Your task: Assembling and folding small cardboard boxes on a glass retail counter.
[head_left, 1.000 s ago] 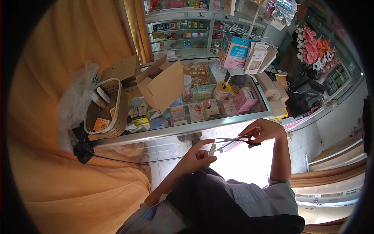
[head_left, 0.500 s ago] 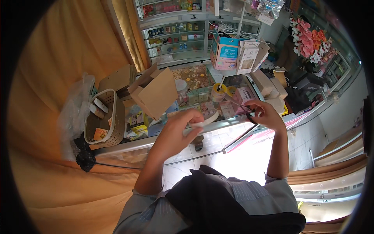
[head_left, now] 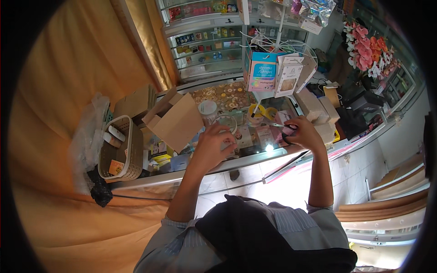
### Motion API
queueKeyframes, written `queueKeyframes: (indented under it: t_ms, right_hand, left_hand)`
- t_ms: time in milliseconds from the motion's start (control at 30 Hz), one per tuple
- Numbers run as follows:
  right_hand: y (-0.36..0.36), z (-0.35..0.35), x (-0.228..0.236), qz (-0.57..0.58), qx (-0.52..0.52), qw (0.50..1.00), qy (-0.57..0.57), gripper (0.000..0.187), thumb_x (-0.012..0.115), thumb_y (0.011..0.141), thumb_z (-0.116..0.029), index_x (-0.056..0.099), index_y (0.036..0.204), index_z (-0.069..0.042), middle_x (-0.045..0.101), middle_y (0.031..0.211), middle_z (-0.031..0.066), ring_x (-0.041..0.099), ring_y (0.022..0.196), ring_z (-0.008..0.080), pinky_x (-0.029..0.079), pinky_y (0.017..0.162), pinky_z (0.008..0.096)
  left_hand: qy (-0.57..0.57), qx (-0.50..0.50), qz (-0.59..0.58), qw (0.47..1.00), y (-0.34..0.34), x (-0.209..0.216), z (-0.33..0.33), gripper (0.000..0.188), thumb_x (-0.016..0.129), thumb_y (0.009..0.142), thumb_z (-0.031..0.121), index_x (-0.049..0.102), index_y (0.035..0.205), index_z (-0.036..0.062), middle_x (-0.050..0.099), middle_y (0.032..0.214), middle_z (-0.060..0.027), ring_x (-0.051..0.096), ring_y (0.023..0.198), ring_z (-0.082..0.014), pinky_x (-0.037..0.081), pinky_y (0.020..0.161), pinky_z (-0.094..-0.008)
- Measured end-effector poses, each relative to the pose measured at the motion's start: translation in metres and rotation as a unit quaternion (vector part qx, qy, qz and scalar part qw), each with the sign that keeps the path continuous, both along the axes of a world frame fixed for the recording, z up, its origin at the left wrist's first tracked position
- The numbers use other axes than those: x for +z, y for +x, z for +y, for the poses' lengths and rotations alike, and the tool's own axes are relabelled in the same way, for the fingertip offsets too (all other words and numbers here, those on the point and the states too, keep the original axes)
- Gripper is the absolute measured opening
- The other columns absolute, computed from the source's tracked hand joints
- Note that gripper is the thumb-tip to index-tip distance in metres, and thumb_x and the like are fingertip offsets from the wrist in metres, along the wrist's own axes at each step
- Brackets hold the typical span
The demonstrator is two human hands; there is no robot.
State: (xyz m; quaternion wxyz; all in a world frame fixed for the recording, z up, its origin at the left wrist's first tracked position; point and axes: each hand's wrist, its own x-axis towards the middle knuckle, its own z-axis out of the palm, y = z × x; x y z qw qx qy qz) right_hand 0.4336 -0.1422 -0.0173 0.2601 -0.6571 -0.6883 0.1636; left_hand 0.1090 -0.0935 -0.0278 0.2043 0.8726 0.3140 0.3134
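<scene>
My left hand (head_left: 213,148) is closed, its fingers curled at the near rim of a pale roll of tape (head_left: 236,125) over the glass counter. The roll's round face is turned up to view. My right hand (head_left: 304,133) grips a pair of scissors (head_left: 276,123) by the dark handles, the metal blades pointing left toward the tape. An opened cardboard box (head_left: 178,123) stands just beyond and left of my left hand, flaps up. Beyond the scissors are yellow-cored tape rolls (head_left: 256,110), close to the blades.
A woven plastic basket (head_left: 139,154) with bottles sits at the counter's left end, beside clear plastic wrap (head_left: 88,136). A wire display rack (head_left: 306,50) with hanging packages rises at the back. Stacked boxes (head_left: 314,107) lie right of it. The counter's metal edge (head_left: 159,179) runs in front.
My left hand has moved forward and slightly down with the tape, which has turned from edge-on to face-up. My right hand keeps the scissors, shifted slightly left.
</scene>
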Motion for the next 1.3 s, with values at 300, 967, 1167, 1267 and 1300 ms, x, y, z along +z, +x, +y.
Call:
queueKeyframes:
  t_ms: [300,967,1167,1267,1300]
  right_hand:
    - [0.004,0.011,0.001,0.082,0.033,0.996,-0.029,0.049,0.080,0.062,-0.014,0.065,0.108,-0.005,0.053,0.094,0.0073,0.053,0.073,0.0159,0.046,0.066,0.0273]
    - [0.014,0.014,0.002,0.125,0.075,0.988,-0.042,0.053,0.079,0.061,-0.011,0.064,0.112,-0.006,0.052,0.097,0.0053,0.051,0.078,0.0164,0.045,0.070,0.0272]
    - [0.015,0.015,0.004,0.088,0.094,0.991,-0.040,0.056,0.080,0.062,-0.011,0.063,0.115,-0.007,0.054,0.102,0.0089,0.060,0.081,0.0202,0.051,0.071,0.0285]
    - [0.017,0.015,0.001,0.120,0.102,0.987,-0.022,0.056,0.079,0.061,-0.010,0.063,0.114,-0.006,0.054,0.101,0.0089,0.058,0.078,0.0195,0.050,0.071,0.0281]
    - [0.018,0.014,0.001,0.124,0.103,0.986,-0.031,0.055,0.078,0.061,-0.009,0.063,0.114,-0.007,0.053,0.103,0.0084,0.057,0.085,0.0204,0.048,0.075,0.0285]
  left_hand:
    - [-0.016,0.105,0.013,0.994,-0.001,-0.001,-0.034,0.020,0.078,0.069,0.021,0.070,0.085,0.0113,0.058,0.099,-0.0048,0.053,0.097,-0.0258,0.044,0.084,-0.0380]
    - [-0.055,0.118,0.121,0.984,0.013,0.005,-0.037,0.009,0.072,0.074,0.015,0.070,0.082,0.0123,0.057,0.101,-0.0023,0.048,0.108,-0.0258,0.038,0.091,-0.0396]
    - [-0.078,0.127,0.131,0.980,0.012,0.006,-0.034,0.009,0.070,0.077,0.014,0.066,0.085,0.0107,0.055,0.105,-0.0042,0.046,0.111,-0.0270,0.037,0.093,-0.0412]
    - [-0.068,0.127,0.122,0.982,0.011,0.010,-0.033,0.008,0.069,0.078,0.013,0.065,0.085,0.0094,0.056,0.104,-0.0052,0.046,0.109,-0.0278,0.038,0.093,-0.0409]
    - [-0.064,0.134,0.123,0.981,0.010,0.012,-0.033,0.008,0.069,0.078,0.013,0.065,0.085,0.0094,0.056,0.104,-0.0052,0.046,0.109,-0.0278,0.038,0.093,-0.0409]
